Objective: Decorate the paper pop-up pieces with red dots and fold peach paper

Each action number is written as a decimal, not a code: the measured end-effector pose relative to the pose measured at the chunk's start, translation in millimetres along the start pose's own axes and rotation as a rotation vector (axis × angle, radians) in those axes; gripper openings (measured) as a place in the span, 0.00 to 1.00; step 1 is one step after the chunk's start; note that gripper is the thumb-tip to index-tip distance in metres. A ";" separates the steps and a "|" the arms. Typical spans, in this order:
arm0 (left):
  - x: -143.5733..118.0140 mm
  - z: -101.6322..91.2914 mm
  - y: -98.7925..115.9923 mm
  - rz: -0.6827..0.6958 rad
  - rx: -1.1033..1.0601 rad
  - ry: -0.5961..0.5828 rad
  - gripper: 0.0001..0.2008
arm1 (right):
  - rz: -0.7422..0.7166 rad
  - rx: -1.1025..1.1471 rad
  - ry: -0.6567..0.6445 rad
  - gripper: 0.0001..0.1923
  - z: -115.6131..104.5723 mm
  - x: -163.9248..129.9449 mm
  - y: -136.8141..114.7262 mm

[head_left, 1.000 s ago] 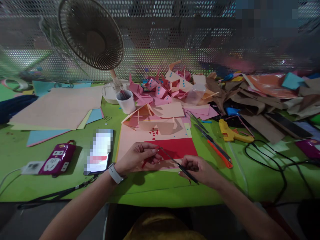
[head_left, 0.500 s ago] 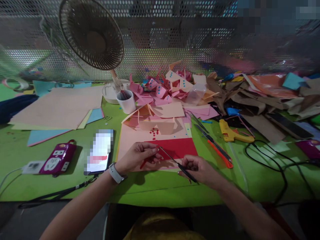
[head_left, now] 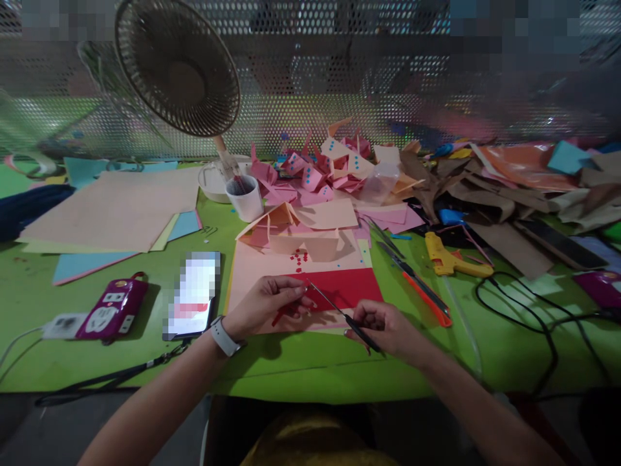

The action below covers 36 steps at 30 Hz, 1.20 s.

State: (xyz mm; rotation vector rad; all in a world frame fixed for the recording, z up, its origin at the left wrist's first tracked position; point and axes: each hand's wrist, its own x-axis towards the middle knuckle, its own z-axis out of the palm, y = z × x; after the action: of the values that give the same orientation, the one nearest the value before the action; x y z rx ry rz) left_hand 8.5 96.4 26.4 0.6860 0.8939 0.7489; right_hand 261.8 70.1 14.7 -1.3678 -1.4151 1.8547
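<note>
Scissors (head_left: 339,312) barely shifted, between hands.

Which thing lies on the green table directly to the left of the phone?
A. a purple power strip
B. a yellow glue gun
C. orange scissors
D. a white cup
A: the purple power strip lies just left of the phone, while the glue gun and scissors lie far to the right.
</note>
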 end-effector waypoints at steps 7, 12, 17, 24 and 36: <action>1.2 -1.4 -0.4 0.011 0.011 -0.006 0.17 | -0.001 -0.017 0.021 0.27 0.8 -0.4 -2.4; 0.7 -0.3 0.0 0.017 0.013 0.002 0.17 | 0.011 0.000 0.021 0.27 1.5 -0.4 -3.0; -0.3 2.2 1.6 0.044 -0.012 0.013 0.17 | -0.001 0.043 0.019 0.27 1.1 -0.1 -2.5; -0.8 2.7 2.6 0.066 -0.018 -0.013 0.16 | -0.004 -0.005 -0.023 0.26 1.9 -3.3 -6.3; -0.9 4.5 2.7 0.008 -0.002 -0.010 0.18 | -0.013 -0.071 -0.032 0.27 1.3 -2.8 -3.3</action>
State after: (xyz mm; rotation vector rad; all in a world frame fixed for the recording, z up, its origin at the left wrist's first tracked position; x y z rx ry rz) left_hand 11.3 96.3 31.0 0.6910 0.8817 0.7524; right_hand 261.1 68.5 18.9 -1.3642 -1.5165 1.8419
